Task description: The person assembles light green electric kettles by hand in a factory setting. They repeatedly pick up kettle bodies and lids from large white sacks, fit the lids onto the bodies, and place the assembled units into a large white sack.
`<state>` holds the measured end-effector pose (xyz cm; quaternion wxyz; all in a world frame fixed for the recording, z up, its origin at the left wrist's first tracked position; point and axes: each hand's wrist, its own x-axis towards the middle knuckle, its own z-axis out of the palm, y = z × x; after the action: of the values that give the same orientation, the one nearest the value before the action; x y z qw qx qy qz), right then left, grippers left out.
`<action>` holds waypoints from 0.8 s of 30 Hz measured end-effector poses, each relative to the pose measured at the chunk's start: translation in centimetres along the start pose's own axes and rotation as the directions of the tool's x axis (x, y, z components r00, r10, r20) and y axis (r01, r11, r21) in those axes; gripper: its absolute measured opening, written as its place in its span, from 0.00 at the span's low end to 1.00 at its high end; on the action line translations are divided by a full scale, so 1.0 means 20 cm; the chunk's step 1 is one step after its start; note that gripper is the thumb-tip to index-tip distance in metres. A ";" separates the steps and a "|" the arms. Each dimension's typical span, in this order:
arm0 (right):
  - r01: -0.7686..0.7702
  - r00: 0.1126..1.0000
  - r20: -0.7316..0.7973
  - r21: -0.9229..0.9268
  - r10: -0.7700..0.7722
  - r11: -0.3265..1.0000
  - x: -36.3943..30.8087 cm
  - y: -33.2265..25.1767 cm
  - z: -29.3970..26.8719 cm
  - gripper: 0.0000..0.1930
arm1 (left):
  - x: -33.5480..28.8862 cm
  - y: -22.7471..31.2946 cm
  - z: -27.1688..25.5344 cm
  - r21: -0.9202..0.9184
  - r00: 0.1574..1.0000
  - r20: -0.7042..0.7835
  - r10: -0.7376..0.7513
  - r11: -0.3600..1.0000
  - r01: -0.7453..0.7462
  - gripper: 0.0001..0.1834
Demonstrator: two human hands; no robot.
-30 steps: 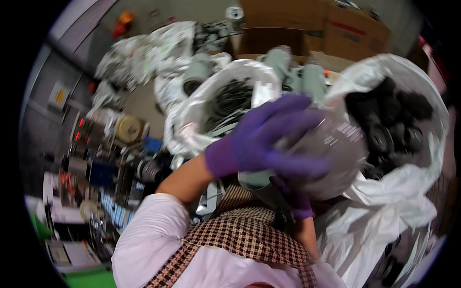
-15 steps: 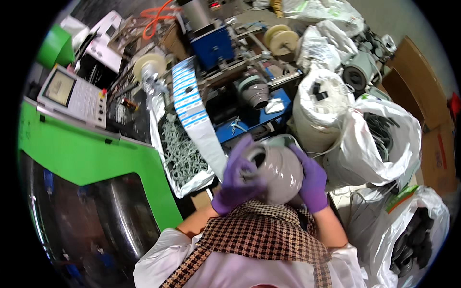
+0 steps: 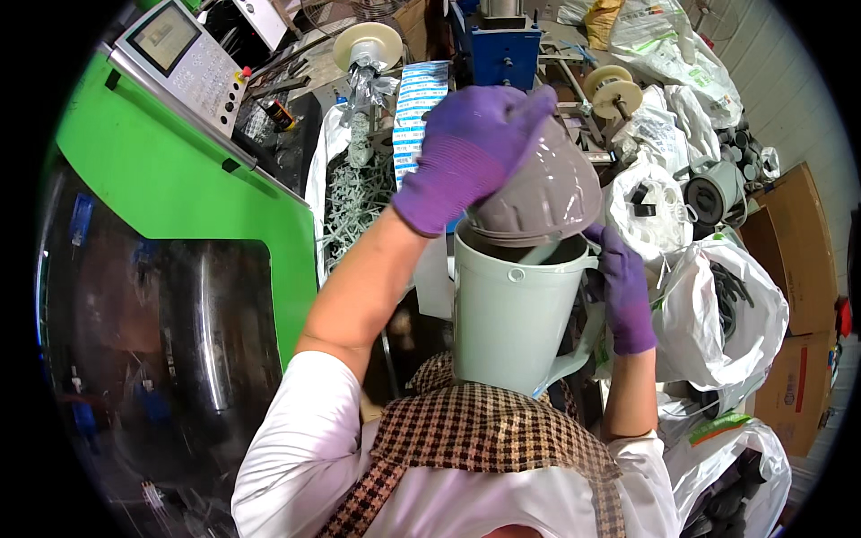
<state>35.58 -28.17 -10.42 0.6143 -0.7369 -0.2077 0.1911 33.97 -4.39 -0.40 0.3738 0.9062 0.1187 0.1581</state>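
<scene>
Both my hands wear purple gloves. My left hand [image 3: 489, 134] is closed over the top of a glossy grey rounded plastic part [image 3: 547, 193], holding it tilted at the mouth of a pale green pitcher [image 3: 516, 309]. The part's lower edge overlaps the pitcher's open rim; whether they touch, I cannot tell. A pale strip shows inside the mouth, too hidden to name. At the pitcher's right side, my right hand [image 3: 623, 291] has its fingers curled at the upper end of the handle. The pitcher stands upright close against my checked apron [image 3: 493, 426].
On the left stands a green machine [image 3: 179, 193] with a control panel [image 3: 170, 54]. Small grey plastic pieces [image 3: 354, 202] fill a tray beyond my left forearm. White sacks [image 3: 708, 327] of parts and cardboard boxes [image 3: 794, 278] line the right. A blue press [image 3: 502, 58] stands ahead.
Both hands held the grey part before my chest. Now my left hand alone has it, raised over the pitcher, and my right hand has moved to the handle. The whole view has shifted.
</scene>
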 end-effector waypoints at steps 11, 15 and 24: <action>-0.059 0.998 0.040 0.051 0.057 0.997 -0.12 -0.01 -0.33 0.25 | -0.06 0.15 0.27 -0.017 0.950 0.105 0.293 0.956 -0.293 0.18; 0.057 0.997 0.046 0.023 -0.058 0.998 -0.12 0.13 -0.42 0.20 | -0.07 0.18 0.34 -0.024 0.939 0.142 0.313 0.949 -0.313 0.19; 0.291 0.933 0.207 0.048 -0.295 0.955 0.13 0.32 -0.60 0.25 | -0.10 0.14 0.53 0.058 0.886 0.204 0.416 0.899 -0.435 0.20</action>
<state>44.67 -37.80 -14.71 0.6162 -0.6681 -0.3778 0.1765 36.47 -13.80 -5.92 0.2929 0.9387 -0.1106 0.1445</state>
